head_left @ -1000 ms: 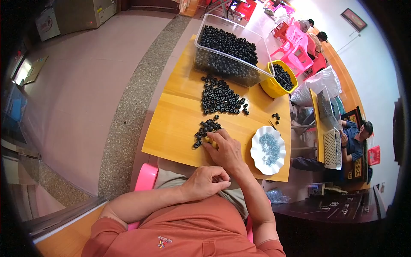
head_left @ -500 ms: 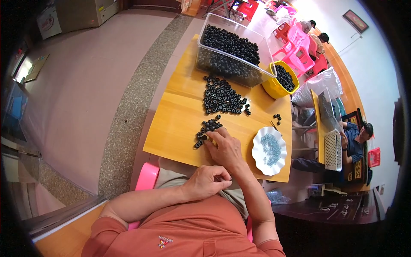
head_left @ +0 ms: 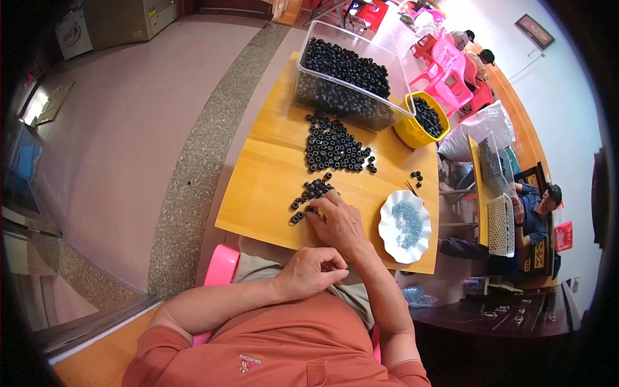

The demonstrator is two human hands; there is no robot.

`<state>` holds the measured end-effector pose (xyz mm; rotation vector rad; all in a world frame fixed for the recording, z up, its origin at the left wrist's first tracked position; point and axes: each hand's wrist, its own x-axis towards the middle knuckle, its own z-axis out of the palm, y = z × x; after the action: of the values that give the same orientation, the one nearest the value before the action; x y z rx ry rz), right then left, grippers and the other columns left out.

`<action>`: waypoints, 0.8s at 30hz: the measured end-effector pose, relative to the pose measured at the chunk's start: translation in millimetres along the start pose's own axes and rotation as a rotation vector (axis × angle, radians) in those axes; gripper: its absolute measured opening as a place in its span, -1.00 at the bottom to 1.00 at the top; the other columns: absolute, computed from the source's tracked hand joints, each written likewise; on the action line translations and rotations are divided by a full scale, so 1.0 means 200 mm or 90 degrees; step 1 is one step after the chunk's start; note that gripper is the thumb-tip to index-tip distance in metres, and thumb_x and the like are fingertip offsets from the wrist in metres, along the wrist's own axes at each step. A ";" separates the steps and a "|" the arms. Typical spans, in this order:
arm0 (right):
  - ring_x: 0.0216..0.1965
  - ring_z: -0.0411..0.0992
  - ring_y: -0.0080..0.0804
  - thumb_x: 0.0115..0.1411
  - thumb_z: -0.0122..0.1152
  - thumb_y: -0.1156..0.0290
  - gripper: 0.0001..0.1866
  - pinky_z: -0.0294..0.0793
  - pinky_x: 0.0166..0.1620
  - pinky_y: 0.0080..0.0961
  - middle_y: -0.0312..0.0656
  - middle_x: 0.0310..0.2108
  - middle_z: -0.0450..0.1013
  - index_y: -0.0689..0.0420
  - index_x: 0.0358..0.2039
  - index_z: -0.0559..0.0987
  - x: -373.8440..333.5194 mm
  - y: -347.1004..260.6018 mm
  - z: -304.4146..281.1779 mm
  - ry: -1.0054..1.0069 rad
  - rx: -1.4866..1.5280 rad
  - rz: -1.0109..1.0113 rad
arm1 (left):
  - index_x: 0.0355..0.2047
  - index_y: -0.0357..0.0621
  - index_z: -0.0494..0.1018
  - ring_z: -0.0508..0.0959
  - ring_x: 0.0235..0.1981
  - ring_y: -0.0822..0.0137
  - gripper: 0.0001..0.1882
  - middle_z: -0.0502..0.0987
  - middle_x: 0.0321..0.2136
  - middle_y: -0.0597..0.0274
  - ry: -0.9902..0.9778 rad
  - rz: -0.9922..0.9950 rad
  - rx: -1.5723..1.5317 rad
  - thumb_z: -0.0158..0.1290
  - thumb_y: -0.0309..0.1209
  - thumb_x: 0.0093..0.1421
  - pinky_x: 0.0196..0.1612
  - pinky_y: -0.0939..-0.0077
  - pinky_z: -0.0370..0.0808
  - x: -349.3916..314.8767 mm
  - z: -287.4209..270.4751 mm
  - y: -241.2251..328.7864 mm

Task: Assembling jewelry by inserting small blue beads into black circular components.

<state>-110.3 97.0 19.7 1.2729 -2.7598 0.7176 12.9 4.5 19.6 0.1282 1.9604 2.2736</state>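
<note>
Over a small heap of black ring-shaped pieces (head_left: 315, 188) on the table is my right hand (head_left: 342, 224), its finger and thumb bent together around one at the heap's near edge. The fingertips partly cover that piece. My left hand (head_left: 314, 273) rests palm down at the table's near edge, close by my right forearm. Its fingers are curled, and whatever may be inside them is hidden. Farther off lies a wider single layer of the same pieces (head_left: 335, 145), many with their hollow ends up. Right of my right hand, a white scalloped plate (head_left: 388, 240) holds small clear bluish bits.
A clear bin (head_left: 348, 80) full of black pieces stands at the table's far end, beside a yellow tub (head_left: 412, 133) of more. Tweezers (head_left: 411, 188) and a few loose pieces lie above the plate. A person (head_left: 535, 216) sits at another table on the right.
My right fingertips have shifted slightly at the small heap, and a few pieces at its near left edge have moved. My left hand stays put.
</note>
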 end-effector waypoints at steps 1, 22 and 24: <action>-0.43 0.48 -0.08 0.09 0.28 0.29 -0.79 0.48 -0.38 -0.24 -0.15 -0.32 0.42 0.08 -0.28 0.57 0.00 0.00 0.00 0.000 0.000 0.000 | -0.37 -0.26 0.54 0.49 -0.46 0.61 -0.91 0.56 -0.50 0.37 0.000 0.001 0.000 0.18 -0.49 0.14 -0.38 0.67 0.45 0.00 0.00 0.00; -0.37 0.54 -0.33 -0.01 0.30 0.65 -0.76 0.52 -0.30 -0.54 -0.08 -0.33 0.52 0.28 -0.27 0.55 -0.34 0.01 -0.19 0.089 0.417 0.005 | -0.25 -0.23 0.46 0.45 -0.46 0.62 -0.86 0.53 -0.43 0.38 0.219 0.050 -0.189 0.14 -0.45 0.22 -0.38 0.73 0.43 0.03 -0.02 -0.04; -0.37 0.54 -0.29 -0.01 0.30 0.64 -0.75 0.52 -0.32 -0.52 -0.07 -0.34 0.52 0.26 -0.26 0.55 -0.35 -0.01 -0.19 0.114 0.362 -0.032 | -0.24 -0.23 0.47 0.47 -0.45 0.61 -0.86 0.55 -0.41 0.34 0.164 -0.004 -0.270 0.14 -0.46 0.22 -0.38 0.74 0.43 0.02 -0.03 -0.05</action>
<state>-68.9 162.8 40.6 1.2534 -2.4508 1.6027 7.9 1.7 9.2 -0.2245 1.5182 2.7545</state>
